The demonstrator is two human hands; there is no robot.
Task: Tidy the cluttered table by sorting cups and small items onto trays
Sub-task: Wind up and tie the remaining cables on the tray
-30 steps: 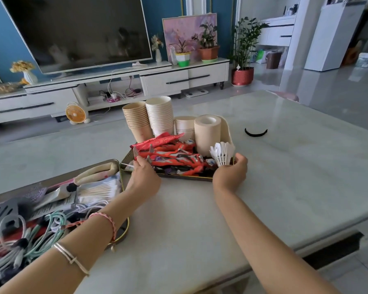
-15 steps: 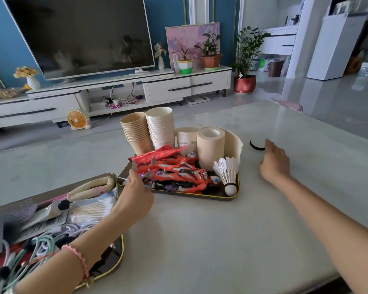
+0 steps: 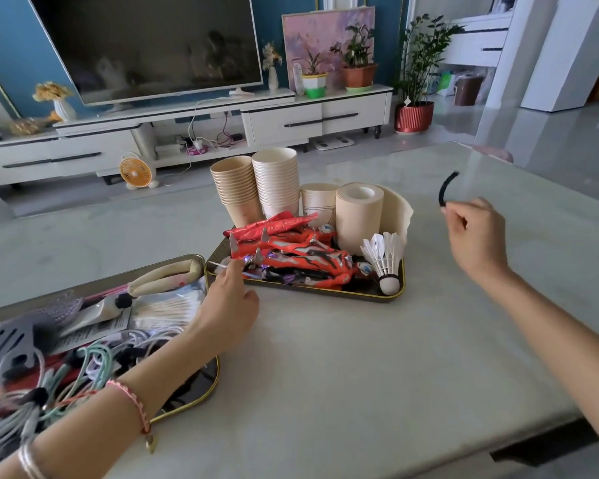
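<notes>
A thin black elastic hair band (image 3: 444,190) has been picked up from the pale marble table (image 3: 343,375) — a second ago it lay flat there, well to the right of the dark gold-rimmed tray (image 3: 325,294), while the right hand (image 3: 478,233) was at that tray's near corner by the white feather shuttlecock (image 3: 382,257). Now the band is pinched at its lower end between the curled fingers and thumb of the right hand and is held clear of the table, arching upward.

The left hand (image 3: 229,299) has hardly been moved: it is kept at the tray's near left corner, with its fingers closed on what seems to be a thin white stick (image 3: 218,265) — possibly a cotton swab, too fine to be sure.

Only the placing of the band is judged to be left. It is most likely to go on the second gold-rimmed tray (image 3: 201,399), among the cables, since the stacked paper cups (image 3: 256,188) are already sorted.
</notes>
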